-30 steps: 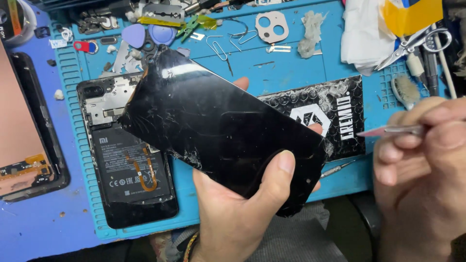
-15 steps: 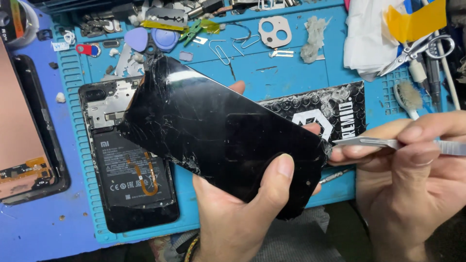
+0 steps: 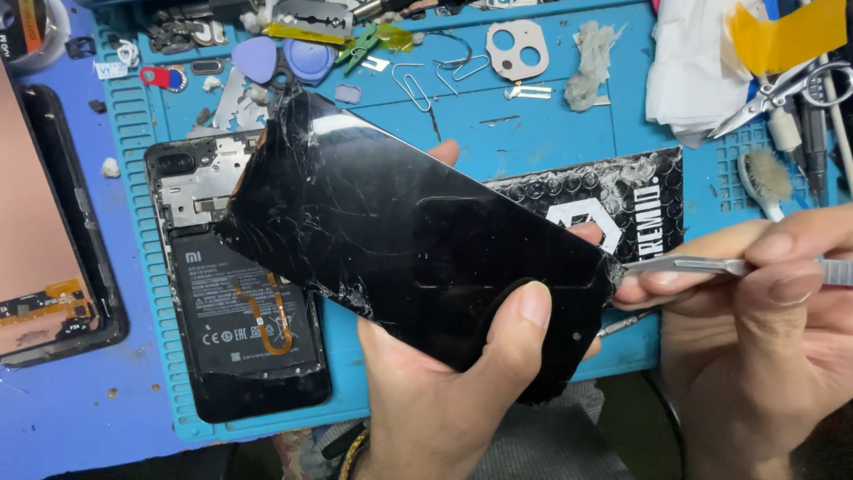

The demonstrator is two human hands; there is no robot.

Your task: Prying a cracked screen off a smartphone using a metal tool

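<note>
The blue mat (image 3: 533, 133) covers most of the bench, and lying on it at the left is an opened phone (image 3: 235, 302) with its battery and board showing. Held up over that is the cracked black screen (image 3: 418, 249), tilted, with its far corner over the phone and its near end down by the hands. The left hand (image 3: 444, 391) comes up from below and grips the screen's near end, thumb pressed flat on the glass and fingers curled behind it, fingertips peeking out past the top edge. The right hand (image 3: 764, 329) is just beside the screen's right corner, fingers pinched together on a thin metal tool (image 3: 702, 265) whose tip sits right at that corner edge. Compared with half a second back, the tool tip has closed in on the corner, and a second ago it was well apart from the glass. The screen itself has barely shifted. Smaller bits up top: scissors (image 3: 773, 93), a camera bezel (image 3: 518, 49), paperclips (image 3: 413, 84).
</note>
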